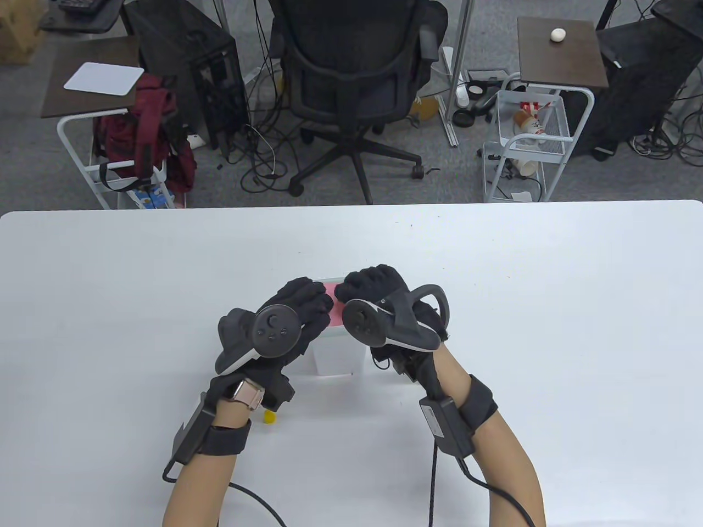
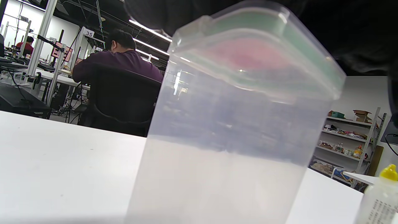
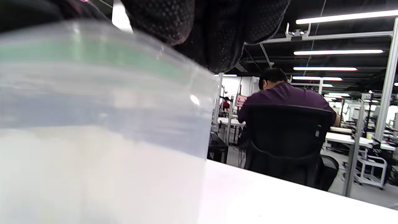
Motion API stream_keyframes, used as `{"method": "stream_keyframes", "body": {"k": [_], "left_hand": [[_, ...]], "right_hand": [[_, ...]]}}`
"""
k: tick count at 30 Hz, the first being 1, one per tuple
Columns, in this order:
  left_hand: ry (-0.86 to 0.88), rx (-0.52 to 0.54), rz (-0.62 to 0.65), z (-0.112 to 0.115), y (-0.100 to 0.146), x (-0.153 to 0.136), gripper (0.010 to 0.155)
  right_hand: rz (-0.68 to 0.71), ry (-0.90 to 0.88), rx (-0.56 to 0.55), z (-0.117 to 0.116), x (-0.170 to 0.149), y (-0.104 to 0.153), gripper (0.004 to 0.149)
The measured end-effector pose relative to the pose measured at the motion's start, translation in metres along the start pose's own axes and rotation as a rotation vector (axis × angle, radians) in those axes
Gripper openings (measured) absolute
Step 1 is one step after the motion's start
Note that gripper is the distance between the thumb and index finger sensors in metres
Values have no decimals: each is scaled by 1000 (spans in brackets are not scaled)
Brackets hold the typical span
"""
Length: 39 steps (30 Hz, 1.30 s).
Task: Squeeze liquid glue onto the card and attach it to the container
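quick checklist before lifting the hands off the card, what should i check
1. Pink card lies on the lid of the clear plastic container: ok, pink shows between the hands and through the lid in the left wrist view.
2. Both hands are over the card: ok, left hand and right hand are on the container top.
3. Card lies flat, edges stuck: cannot tell, gloves cover most of it.
4. Container stands upright on the white table: ok.
5. White glue bottle with yellow cap stands clear of the container: ok, apart on the table.
6. Glue squeezed out past the card: cannot tell.
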<state>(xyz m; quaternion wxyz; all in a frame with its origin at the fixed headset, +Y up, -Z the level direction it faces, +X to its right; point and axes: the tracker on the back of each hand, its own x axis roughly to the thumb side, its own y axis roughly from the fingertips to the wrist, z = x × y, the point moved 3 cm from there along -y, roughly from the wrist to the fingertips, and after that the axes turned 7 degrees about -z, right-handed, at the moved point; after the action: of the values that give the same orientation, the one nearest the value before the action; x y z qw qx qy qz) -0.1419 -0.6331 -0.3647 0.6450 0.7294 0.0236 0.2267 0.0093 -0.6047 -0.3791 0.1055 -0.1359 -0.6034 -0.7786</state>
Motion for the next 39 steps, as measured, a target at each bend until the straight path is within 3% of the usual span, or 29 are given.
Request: {"method": "stream_keyframes", "body": {"k": [4,15,20,22,24,26,30,39], "left_hand": [[7,3,1,0,0,0,42],[9,2,-5,0,1,-1,42],[10,1,-6,0,0,-1,42],[11,2,-6,0,0,-1,42],[10,2,-2,0,0,-1,42],[4,2,-1,0,0,-1,42],[4,6,0,0,0,-1,42],[2,4,-6,0,0,0,42]], "right_hand": [[25,32,-26,-4,8,2,38],[234,12,-51,13,17,39,36],[148,-119,-8,14,5,21,35],[47,-67,-55,14,-1,10,37],[-9,-35,-8,7,-3,0,38],[10,-77,50,-3,0,-6,38],[51,42,-20,-1,11,1,37],[154,-25,-24,7,9,22,35]]}}
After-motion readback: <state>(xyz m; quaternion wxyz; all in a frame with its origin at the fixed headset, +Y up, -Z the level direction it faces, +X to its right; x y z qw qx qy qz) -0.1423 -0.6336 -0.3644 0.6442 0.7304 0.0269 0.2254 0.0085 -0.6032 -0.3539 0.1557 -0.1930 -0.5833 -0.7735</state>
